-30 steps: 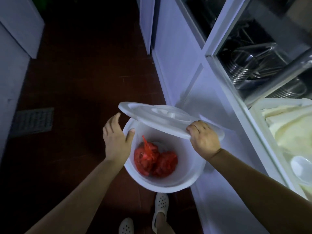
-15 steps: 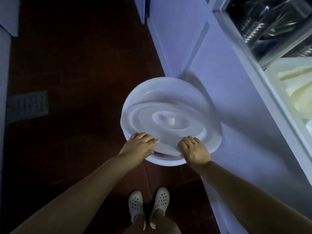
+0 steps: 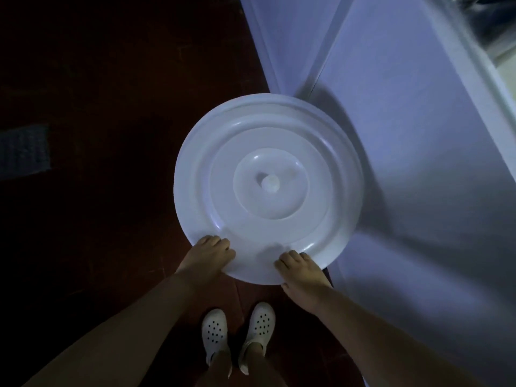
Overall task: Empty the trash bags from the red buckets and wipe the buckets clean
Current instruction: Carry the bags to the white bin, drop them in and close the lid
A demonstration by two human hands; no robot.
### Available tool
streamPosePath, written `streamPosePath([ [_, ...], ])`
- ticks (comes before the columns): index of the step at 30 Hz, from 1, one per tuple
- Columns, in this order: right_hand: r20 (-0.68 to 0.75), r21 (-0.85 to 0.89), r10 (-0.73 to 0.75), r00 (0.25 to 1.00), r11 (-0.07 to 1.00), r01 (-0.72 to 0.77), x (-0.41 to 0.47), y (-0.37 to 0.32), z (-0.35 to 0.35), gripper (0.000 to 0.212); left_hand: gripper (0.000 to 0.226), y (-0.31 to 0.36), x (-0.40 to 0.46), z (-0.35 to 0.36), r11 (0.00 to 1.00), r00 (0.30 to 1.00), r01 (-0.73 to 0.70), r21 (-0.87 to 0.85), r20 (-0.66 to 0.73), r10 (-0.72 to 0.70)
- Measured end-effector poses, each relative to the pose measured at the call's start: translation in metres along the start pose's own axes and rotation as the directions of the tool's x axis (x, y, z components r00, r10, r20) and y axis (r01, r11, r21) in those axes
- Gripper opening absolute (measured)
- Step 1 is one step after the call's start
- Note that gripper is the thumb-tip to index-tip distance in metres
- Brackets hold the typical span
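Observation:
A round white lid [image 3: 269, 185] with a small centre knob lies flat and covers the bucket beneath it, so the bucket and the red bags inside are hidden. My left hand [image 3: 208, 255] holds the lid's near rim on the left, fingers bent over its top. To its right, my right hand [image 3: 300, 268] holds the near rim the same way. Neither thumb shows.
A white cabinet front [image 3: 418, 135] stands right behind and beside the lid. The floor [image 3: 111, 93] is dark red tile, with a drain grate [image 3: 23, 152] at the far left. My feet in white clogs [image 3: 237, 333] stand just below the lid.
The lid went from tilted open over the white bucket to flat on it, hiding the red bags. My left hand moved from the bucket rim to the lid.

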State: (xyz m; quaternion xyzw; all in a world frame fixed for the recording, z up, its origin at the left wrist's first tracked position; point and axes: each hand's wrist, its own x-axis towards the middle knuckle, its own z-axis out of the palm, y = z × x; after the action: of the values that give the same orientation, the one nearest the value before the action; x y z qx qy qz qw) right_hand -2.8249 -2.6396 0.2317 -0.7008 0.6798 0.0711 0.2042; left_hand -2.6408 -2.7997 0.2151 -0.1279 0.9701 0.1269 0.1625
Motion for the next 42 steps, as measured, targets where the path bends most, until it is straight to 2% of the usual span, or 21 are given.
streamPosePath([
  [4,-0.064,-0.076,-0.024,0.998,0.997,0.019,0.013,0.014,0.012,0.035,0.022,-0.006,0.013,0.015,0.995,0.996,-0.034,0.091,-0.083,0.042],
  [11,-0.101,-0.043,-0.048,0.994,0.998,0.044,0.014,0.027,0.017,0.041,0.056,-0.013,0.014,0.009,1.000,0.999,-0.013,0.004,-0.048,0.013],
  [14,-0.125,-0.032,-0.021,0.992,0.999,0.018,0.014,0.030,0.016,0.041,0.063,-0.010,0.016,0.005,1.000,0.998,0.017,-0.024,-0.061,-0.019],
  [17,-0.091,-0.042,-0.006,0.996,0.999,0.002,0.016,0.029,0.010,0.043,0.057,-0.007,0.018,0.004,0.997,0.997,0.057,-0.049,-0.046,-0.059],
  [20,0.015,-0.005,0.071,0.997,0.997,-0.071,0.015,0.021,-0.001,0.046,0.048,-0.005,0.016,0.008,0.994,0.994,0.102,-0.043,0.034,-0.100],
  [22,0.023,0.018,0.107,0.994,0.994,-0.108,0.016,0.011,-0.016,0.042,0.046,-0.003,0.007,0.000,0.987,0.986,0.153,-0.038,0.076,-0.150],
  [28,0.127,-0.116,0.129,0.984,0.987,-0.114,0.022,-0.038,-0.089,0.028,0.034,0.004,-0.054,-0.057,0.938,0.952,0.305,-0.164,0.036,-0.303],
  [32,0.143,-0.238,0.022,0.989,0.971,0.012,0.026,-0.085,-0.151,0.022,0.031,0.006,-0.115,-0.098,0.863,0.890,0.438,-0.252,-0.016,-0.456],
  [36,0.112,-0.333,-0.096,0.989,0.934,0.128,0.035,-0.130,-0.203,0.026,0.029,0.002,-0.180,-0.131,0.775,0.798,0.560,-0.292,-0.060,-0.599],
  [41,0.116,-0.397,-0.252,0.961,0.875,0.278,0.049,-0.182,-0.244,0.027,0.029,0.010,-0.249,-0.156,0.608,0.615,0.710,-0.356,-0.108,-0.781],
  [42,0.117,-0.400,-0.309,0.944,0.855,0.329,0.052,-0.196,-0.251,0.025,0.029,0.016,-0.263,-0.160,0.552,0.555,0.743,-0.379,-0.112,-0.824],
])
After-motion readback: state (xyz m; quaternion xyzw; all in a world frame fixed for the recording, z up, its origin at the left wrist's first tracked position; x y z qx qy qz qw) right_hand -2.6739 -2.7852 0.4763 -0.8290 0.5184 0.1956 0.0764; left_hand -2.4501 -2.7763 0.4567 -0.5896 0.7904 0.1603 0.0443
